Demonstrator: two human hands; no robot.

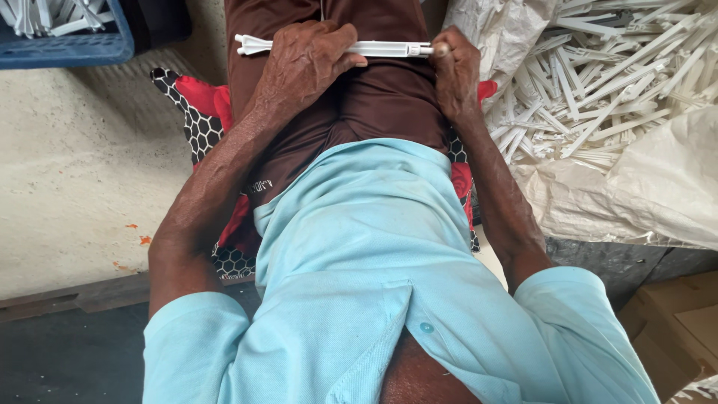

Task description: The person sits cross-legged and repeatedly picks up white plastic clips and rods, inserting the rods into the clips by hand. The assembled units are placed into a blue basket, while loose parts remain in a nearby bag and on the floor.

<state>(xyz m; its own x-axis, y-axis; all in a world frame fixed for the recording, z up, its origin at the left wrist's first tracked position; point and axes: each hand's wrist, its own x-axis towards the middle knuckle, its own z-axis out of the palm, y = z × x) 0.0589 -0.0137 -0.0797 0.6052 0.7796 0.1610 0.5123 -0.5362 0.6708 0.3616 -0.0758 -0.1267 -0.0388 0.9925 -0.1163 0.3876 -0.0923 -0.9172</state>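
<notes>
At the far left I see a blue crate (71, 46) in the top corner with white plastic pieces in it, standing on the pale concrete floor (82, 164). Moving right, a red cushion with a black and white honeycomb pattern (196, 112) shows under the seated person's brown trousers (381, 97). The left hand (303, 63) lies over a long white plastic strip (374, 49) held crosswise above the lap; its fingers are curled down around the strip, gripping it near the middle, and the forked end of the strip sticks out past the knuckles to the left. The right hand (454, 71) is closed around the strip's other end, with the thumb pressed on the tip. Below both arms I see the light blue shirt (374, 262). Further right, just beside the right hand, an open white sack (643, 187) holds a heap of similar white strips (606, 82). In the bottom right corner sits a cardboard box (680, 329).
</notes>
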